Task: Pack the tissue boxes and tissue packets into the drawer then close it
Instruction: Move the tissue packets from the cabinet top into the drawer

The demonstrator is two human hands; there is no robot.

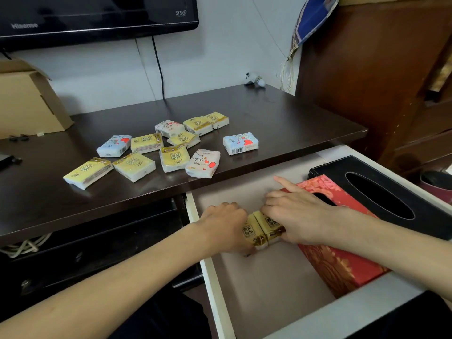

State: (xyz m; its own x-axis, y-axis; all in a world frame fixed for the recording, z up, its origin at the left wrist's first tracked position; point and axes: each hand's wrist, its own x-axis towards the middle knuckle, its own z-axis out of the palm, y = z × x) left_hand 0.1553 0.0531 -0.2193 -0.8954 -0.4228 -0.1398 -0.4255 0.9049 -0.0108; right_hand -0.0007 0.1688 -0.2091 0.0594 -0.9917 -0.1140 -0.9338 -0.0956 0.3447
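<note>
In the head view, both hands reach into the open white drawer (215,277). The left hand (226,225) has its grip closed on one yellow tissue packet (252,232), and the right hand (297,217) has its grip closed on a second yellow tissue packet (271,226), index finger stretched out. The two packets stand side by side, touching, over the drawer's floor; each bears Chinese characters in a framed label, too small to read surely. The palms hide much of both packets.

To the right in the drawer lies a red floral tissue box (342,263), partly covered by the right forearm, and beside it a black tissue box (381,192) with an oval slot, cut off at the frame's edge.

On the dark table (281,113) lie loose tissue packets (171,148): several yellow ones with the same framed label, blue-and-white ones with red hearts, one showing a barcode, and a pink one with "BuuBuu"-like script that is hard to make out. Above hangs a black television (97,15) marked "Hisense" and "SRS". A cardboard box (27,99) stands at the left, cut off.
</note>
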